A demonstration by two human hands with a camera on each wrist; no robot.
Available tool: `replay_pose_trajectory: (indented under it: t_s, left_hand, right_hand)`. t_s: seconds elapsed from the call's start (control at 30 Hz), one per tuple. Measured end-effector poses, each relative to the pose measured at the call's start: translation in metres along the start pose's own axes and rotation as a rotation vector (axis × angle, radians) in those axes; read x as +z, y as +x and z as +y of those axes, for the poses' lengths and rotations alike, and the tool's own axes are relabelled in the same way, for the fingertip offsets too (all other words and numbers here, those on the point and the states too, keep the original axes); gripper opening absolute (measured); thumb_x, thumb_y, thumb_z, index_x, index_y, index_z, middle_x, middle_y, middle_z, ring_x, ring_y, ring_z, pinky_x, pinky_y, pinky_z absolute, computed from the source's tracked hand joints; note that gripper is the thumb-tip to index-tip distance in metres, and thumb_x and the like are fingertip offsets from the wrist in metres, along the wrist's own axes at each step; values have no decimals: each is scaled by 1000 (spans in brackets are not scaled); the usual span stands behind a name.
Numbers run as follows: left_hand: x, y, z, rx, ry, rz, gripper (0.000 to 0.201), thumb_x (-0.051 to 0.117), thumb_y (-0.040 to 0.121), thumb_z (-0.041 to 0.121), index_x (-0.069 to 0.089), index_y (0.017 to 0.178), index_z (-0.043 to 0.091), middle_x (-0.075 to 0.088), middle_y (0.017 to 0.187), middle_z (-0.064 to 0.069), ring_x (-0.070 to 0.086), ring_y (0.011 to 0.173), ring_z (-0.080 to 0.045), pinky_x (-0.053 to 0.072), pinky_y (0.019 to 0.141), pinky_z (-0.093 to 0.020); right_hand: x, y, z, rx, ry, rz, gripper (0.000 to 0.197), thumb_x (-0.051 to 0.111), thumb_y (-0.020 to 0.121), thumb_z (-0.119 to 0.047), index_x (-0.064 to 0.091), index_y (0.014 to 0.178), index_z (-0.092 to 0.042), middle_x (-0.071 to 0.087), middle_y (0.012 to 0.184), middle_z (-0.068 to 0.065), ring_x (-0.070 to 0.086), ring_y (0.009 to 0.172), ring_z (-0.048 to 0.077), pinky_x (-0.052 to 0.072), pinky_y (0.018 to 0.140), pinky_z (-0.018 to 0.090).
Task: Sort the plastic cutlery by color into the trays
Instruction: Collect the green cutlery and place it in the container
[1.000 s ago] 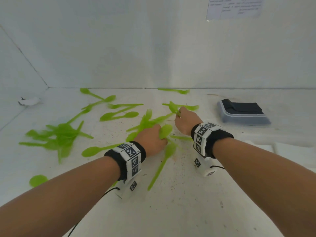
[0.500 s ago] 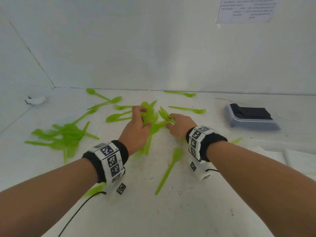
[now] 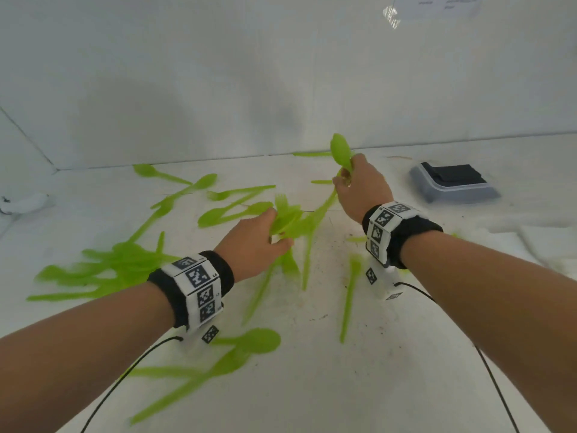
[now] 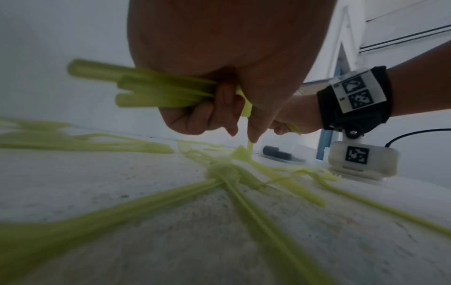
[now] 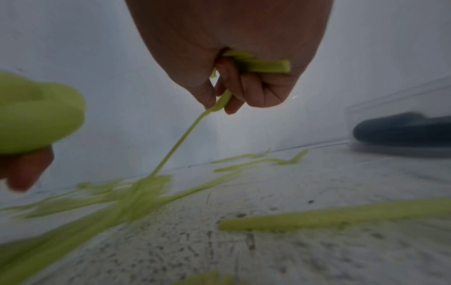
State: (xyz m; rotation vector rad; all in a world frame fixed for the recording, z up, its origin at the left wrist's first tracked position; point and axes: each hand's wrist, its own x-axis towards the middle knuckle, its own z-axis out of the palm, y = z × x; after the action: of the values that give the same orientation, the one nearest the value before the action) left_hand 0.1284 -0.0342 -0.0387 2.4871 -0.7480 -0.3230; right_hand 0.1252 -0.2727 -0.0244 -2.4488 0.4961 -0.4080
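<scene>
Green plastic cutlery lies scattered over the white table (image 3: 312, 385). My left hand (image 3: 259, 242) grips a bunch of green forks and spoons (image 3: 288, 218) near the table's middle; their handles (image 4: 156, 88) stick out of the fist in the left wrist view. My right hand (image 3: 359, 185) is raised further back and holds green pieces: a spoon bowl (image 3: 341, 153) points up, and a thin handle (image 5: 185, 135) hangs down from the fingers toward the table. A clear tray (image 3: 454, 190) with dark cutlery stands at the back right.
A heap of green spoons (image 3: 118, 264) lies at the left, single spoons (image 3: 246, 345) near the front and a fork (image 3: 351, 295) beside my right wrist. White walls (image 3: 281, 73) close in the back and left. A white scrap (image 3: 22, 203) lies at the far left.
My right hand has lifted up and to the right with green pieces. My left hand still grips its bunch near the middle. The head view has shifted.
</scene>
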Motion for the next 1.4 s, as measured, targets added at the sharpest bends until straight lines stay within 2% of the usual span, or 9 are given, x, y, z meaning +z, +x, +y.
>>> replay_pose_trajectory:
  t_s: [0.2,0.37,0.5,0.63,0.87,1.03,1.17,1.27,1.4]
  left_hand:
    - [14,21,3,180,181,-56,26,53,101,41,48,94,17,56,75,-1,56,67,-22,43,59,-37]
    - [17,39,7,320,524,-47,19,52,99,21,51,116,11,45,117,-5,60,77,-29,53,66,-40]
    - [16,59,14,263,567,-154,44,52,100,48,52,129,15,52,122,-9,61,103,-32,51,83,-39]
    - [20,68,12,245,517,-145,43,53,100,40,47,134,14,56,123,-11,58,110,-31,48,87,-40]
    - [11,65,20,189,369,51,25,58,93,35,50,106,15,54,94,-5,51,85,-26,39,69,-35]
    - [-2,61,27,155,249,127,20,61,93,26,49,88,12,53,85,-8,52,82,-32,34,68,-35]
    - [-10,54,30,44,-55,207,6,61,93,17,63,95,12,62,83,-3,58,79,-28,38,66,-33]
    - [-16,46,30,12,-236,257,18,63,92,13,70,106,21,69,93,-2,62,83,-25,43,70,-31]
    - [-22,30,31,29,-334,298,18,69,92,30,68,88,12,63,76,-1,54,67,-17,44,66,-32]
  right_hand:
    - [-27,-30,21,52,193,256,37,49,97,-7,35,131,-11,61,91,14,59,76,31,43,67,36]
    - [-55,-57,41,295,128,263,20,43,104,-25,54,99,-9,62,87,6,53,81,29,30,64,34]
    - [-65,-80,52,369,211,270,19,40,105,-26,54,111,-15,74,85,-3,61,80,17,41,63,31]
    - [-66,-95,71,510,76,170,28,47,102,-35,56,114,-11,67,105,12,62,99,34,45,79,37]
    - [-58,-112,80,459,-280,-301,49,58,97,-30,40,138,-11,57,119,9,51,96,26,40,77,32]
    - [-38,-110,62,307,-223,-378,39,58,97,-31,49,129,-10,59,126,11,58,110,31,45,84,32]
    - [-18,-109,38,158,-132,-472,37,55,100,-33,49,130,-12,59,130,13,57,114,32,43,87,32]
    - [-19,-103,31,170,-89,-416,50,54,101,-29,37,145,-13,58,134,15,58,118,35,47,90,36]
    - [-32,-88,44,284,-220,-387,44,49,101,-27,42,139,-6,59,132,16,60,115,35,45,81,34]
